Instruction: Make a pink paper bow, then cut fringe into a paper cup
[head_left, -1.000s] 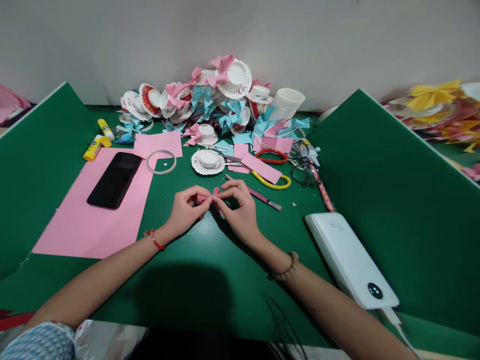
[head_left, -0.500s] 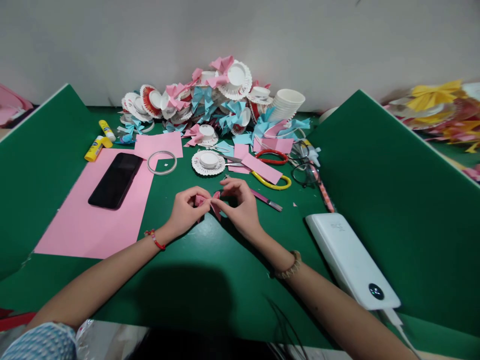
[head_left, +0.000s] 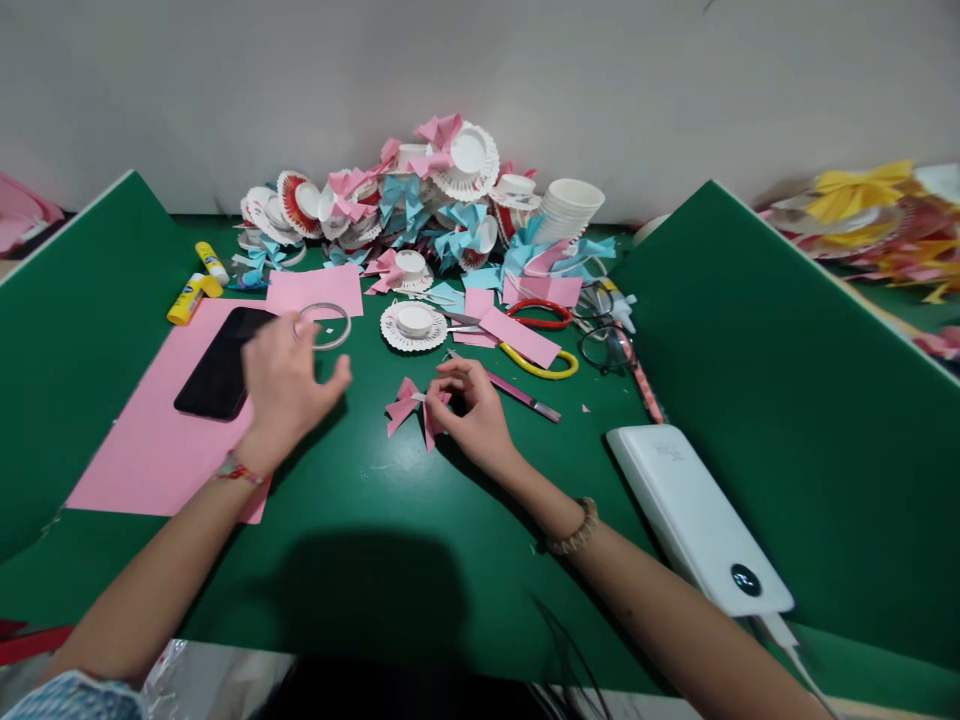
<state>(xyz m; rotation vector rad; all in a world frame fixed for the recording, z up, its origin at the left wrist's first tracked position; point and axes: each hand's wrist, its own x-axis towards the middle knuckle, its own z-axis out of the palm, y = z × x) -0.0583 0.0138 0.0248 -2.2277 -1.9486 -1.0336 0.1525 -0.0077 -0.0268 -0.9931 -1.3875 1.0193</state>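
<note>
Pink paper, folded into a small bow (head_left: 409, 408), lay on the green desk (head_left: 390, 540), pinched at its middle by the right hand (head_left: 469, 415). Left hand (head_left: 289, 385) hovered with fingers spread wide and holding nothing, blurred, just above the tape ring (head_left: 322, 324) and beside the black phone (head_left: 217, 365) on a pink sheet (head_left: 150, 450).

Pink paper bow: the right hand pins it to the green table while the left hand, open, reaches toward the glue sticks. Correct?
Not quite. In the head view the right hand pins the pink paper bow, but the open left hand is at the tape ring and black phone; the glue sticks lie farther off.
</note>
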